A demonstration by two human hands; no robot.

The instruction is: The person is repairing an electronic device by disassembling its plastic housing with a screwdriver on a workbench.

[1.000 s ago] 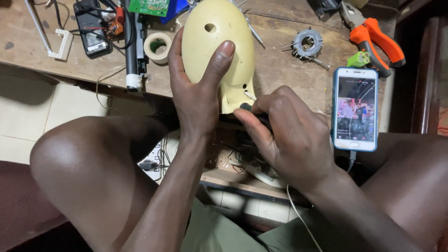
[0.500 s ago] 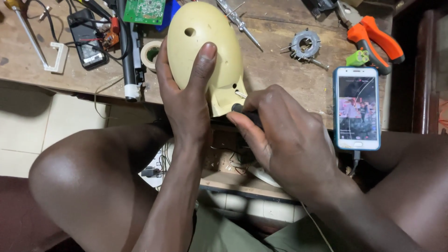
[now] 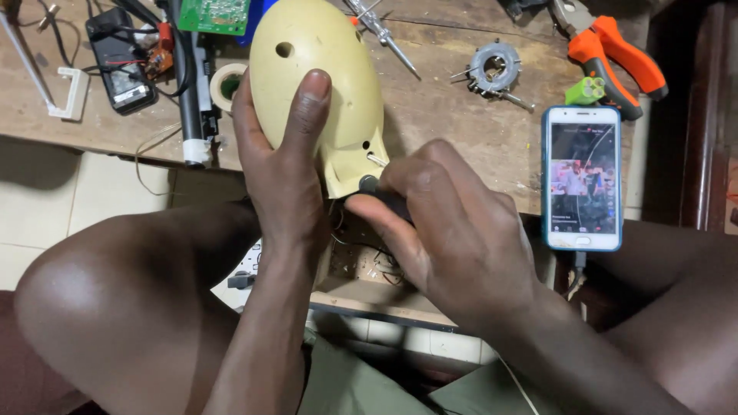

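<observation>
My left hand (image 3: pixel 283 165) grips a cream-yellow oval plastic shell (image 3: pixel 315 69), thumb laid across its top, holding it at the near edge of the wooden bench. My right hand (image 3: pixel 453 230) is closed around a dark-handled screwdriver (image 3: pixel 384 201). Its metal tip (image 3: pixel 377 160) meets the shell's lower right edge beside a small hole. The rest of the handle is hidden in my fist.
A phone (image 3: pixel 582 177) with a lit screen lies at the right. Orange-handled pliers (image 3: pixel 615 54), a metal ring part (image 3: pixel 492 68), a loose screwdriver (image 3: pixel 380 31), tape roll (image 3: pixel 224 83), a green circuit board (image 3: pixel 215 14) and a black device (image 3: pixel 119 58) lie on the bench (image 3: pixel 461 131). My knees sit below.
The view shifted slightly, and the shell with both hands sits a little further left in view. My right hand has settled the screwdriver tip against the shell's lower right edge.
</observation>
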